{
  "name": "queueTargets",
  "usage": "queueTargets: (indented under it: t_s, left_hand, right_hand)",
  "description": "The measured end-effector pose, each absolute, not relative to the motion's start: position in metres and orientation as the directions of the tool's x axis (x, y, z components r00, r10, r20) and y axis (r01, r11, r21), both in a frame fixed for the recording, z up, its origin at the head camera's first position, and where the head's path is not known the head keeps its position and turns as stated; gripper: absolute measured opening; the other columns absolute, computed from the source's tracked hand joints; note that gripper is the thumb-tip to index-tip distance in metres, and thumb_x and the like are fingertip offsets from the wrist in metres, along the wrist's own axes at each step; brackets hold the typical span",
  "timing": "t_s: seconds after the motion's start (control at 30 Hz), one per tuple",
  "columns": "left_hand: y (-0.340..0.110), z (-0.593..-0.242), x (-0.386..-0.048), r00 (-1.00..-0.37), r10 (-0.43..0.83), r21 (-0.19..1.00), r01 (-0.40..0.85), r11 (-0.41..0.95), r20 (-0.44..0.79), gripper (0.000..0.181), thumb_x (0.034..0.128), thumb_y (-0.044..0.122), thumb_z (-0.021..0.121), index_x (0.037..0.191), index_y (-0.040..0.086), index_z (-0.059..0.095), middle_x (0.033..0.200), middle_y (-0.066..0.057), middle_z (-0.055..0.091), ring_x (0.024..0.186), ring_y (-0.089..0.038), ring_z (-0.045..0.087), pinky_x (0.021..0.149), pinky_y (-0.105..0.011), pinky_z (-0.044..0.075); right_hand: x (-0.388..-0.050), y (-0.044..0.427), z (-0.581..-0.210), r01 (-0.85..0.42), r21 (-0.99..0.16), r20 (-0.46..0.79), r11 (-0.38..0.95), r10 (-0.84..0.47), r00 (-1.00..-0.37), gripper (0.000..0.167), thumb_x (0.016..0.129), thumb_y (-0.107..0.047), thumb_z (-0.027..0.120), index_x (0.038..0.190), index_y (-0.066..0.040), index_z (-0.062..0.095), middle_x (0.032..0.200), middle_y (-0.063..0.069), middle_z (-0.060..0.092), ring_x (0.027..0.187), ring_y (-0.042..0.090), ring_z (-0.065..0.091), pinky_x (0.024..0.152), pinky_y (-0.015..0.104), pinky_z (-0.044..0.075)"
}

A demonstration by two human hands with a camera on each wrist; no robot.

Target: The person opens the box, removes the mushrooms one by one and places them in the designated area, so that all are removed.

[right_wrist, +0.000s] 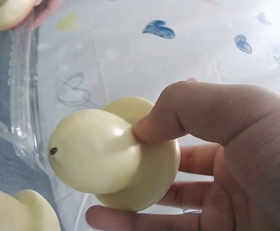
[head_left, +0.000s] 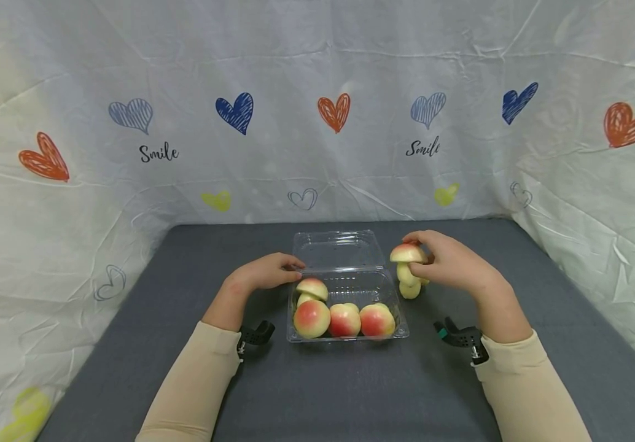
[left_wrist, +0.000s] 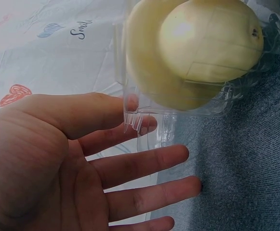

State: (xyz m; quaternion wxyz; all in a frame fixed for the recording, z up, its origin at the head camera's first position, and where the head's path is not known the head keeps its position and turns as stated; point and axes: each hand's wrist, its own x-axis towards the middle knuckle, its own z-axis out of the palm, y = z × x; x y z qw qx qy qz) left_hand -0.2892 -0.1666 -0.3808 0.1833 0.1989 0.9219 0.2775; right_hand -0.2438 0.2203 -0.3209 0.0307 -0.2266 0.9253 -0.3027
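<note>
My right hand [head_left: 455,261] grips a toy mushroom [head_left: 406,253] with a red-and-yellow cap and pale stem. In the right wrist view the thumb presses on the held mushroom [right_wrist: 96,149] where stem meets cap, and the fingers lie around the cap. Below it, another pale mushroom [head_left: 410,290] lies on the table, partly hidden. A clear plastic box [head_left: 350,282] with its lid [head_left: 339,250] folded back holds several such mushrooms [head_left: 345,319]. My left hand [head_left: 262,272] touches the box's far left corner with thumb and index finger; its other fingers are spread straight in the left wrist view.
A dark grey cloth covers the table [head_left: 345,393]. Behind it and along both sides hangs a pale sheet [head_left: 279,61] printed with hearts and words. A black wrist strap [head_left: 257,333] is on the left arm, and a similar strap [head_left: 461,336] is on the right.
</note>
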Motion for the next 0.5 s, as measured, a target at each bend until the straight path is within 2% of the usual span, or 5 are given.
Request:
queueTargets:
  t_s: [0.17, 0.33, 0.5]
  left_hand:
    - [-0.166, -0.38, -0.289, -0.854, 0.468, 0.58, 0.266, 0.77, -0.229, 0.041, 0.107, 0.028, 0.058, 0.144, 0.012, 0.061, 0.14, -0.012, 0.06, 0.128, -0.031, 0.057, 0.102, -0.049, 0.051]
    - [-0.166, -0.38, -0.289, -0.851, 0.473, 0.579, 0.274, 0.768, -0.226, 0.041, 0.1073, 0.027, 0.058, 0.145, 0.01, 0.06, 0.141, -0.013, 0.059, 0.13, -0.032, 0.056, 0.103, -0.05, 0.05]
    - [-0.167, -0.38, -0.289, -0.851, 0.474, 0.585, 0.271, 0.764, -0.225, 0.042, 0.1074, 0.027, 0.058, 0.145, 0.009, 0.059, 0.142, -0.013, 0.059, 0.13, -0.032, 0.055, 0.103, -0.05, 0.05]
  right_hand:
    - [-0.245, 0.23, -0.319, -0.406, -0.507, 0.074, 0.76, -0.431, -0.899, 0.046, 0.091, -0.013, 0.067, 0.135, 0.002, 0.059, 0.123, 0.013, 0.06, 0.101, 0.026, 0.056, 0.084, 0.041, 0.048]
    - [-0.249, 0.239, -0.319, -0.379, -0.498, 0.04, 0.78, -0.416, -0.908, 0.046, 0.092, -0.016, 0.069, 0.131, 0.005, 0.06, 0.121, 0.016, 0.061, 0.102, 0.028, 0.056, 0.084, 0.043, 0.048]
    - [-0.254, 0.25, -0.322, -0.315, -0.519, -0.028, 0.795, -0.384, -0.923, 0.048, 0.091, -0.018, 0.072, 0.13, 0.006, 0.059, 0.115, 0.014, 0.063, 0.098, 0.027, 0.058, 0.081, 0.04, 0.049]
